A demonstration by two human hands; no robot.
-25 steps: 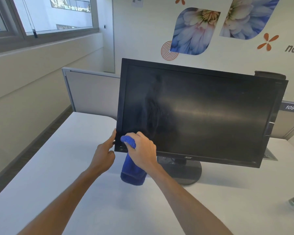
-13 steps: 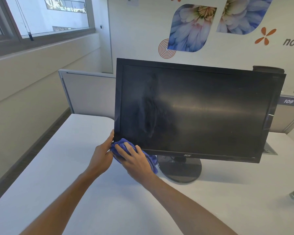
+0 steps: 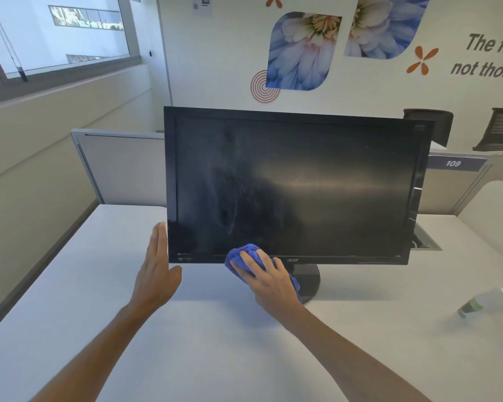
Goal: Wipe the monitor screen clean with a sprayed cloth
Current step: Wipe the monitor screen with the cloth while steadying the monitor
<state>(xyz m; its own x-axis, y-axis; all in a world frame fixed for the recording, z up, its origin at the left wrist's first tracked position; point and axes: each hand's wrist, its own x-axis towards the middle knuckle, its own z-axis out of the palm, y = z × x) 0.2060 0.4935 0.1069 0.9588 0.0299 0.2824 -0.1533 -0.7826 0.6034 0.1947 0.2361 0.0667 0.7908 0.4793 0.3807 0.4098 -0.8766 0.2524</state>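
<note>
Cloth (image 3: 241, 255) on monitor (image 3: 296, 184) (lower bezel)

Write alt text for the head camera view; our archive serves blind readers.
A right hand presses a blue cloth against the bottom edge of a black monitor on a white desk. The left hand rests flat by its left edge.

Bright daylight from the window (image 3: 61, 36), soft glare on the monitor screen (image 3: 331, 181), blurred, bowed edges.
</note>
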